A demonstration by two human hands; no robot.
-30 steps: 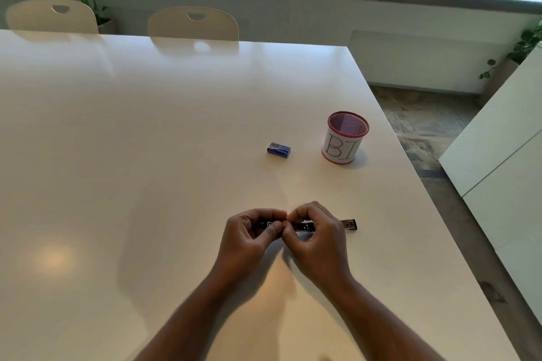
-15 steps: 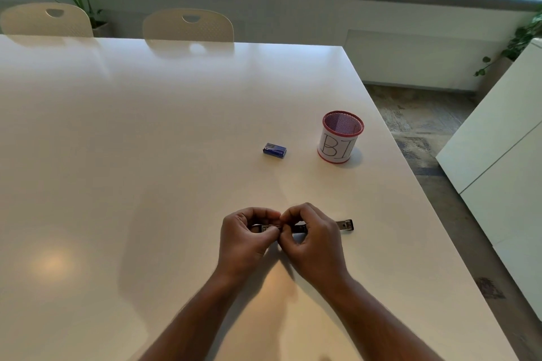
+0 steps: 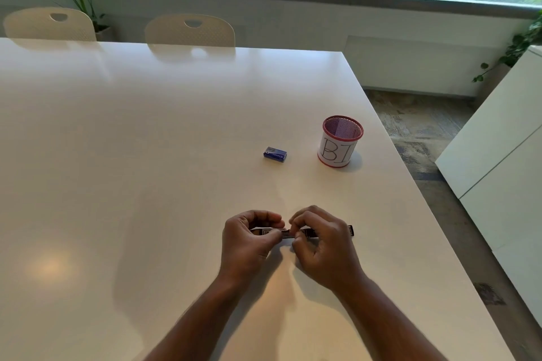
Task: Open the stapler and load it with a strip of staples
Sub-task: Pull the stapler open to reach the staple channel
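Near the front right of the white table [image 3: 146,155], the stapler [image 3: 305,233] lies with its long axis running left to right, roughly parallel to the near edge; its dark right end pokes out past the right hand. The left hand [image 3: 246,243] has its fingers curled over the stapler's left end, thumb and fingertips pinching it. The right hand [image 3: 325,246] is curled over the middle and right part, fingertips pinching at the centre where the two hands almost meet. Whether the stapler is open, or whether a strip of staples sits between the fingers, cannot be told; the metal there is blurred.

Farther back lies a small blue staple box [image 3: 274,154], its printing too small to read. To its right stands a red mesh cup [image 3: 340,141] wrapped in white paper with hand-drawn letters "BI" showing. The cup stands near the table's right edge. To the left of the hands the tabletop stretches wide; two cream chairs [image 3: 190,30] stand at the far edge.
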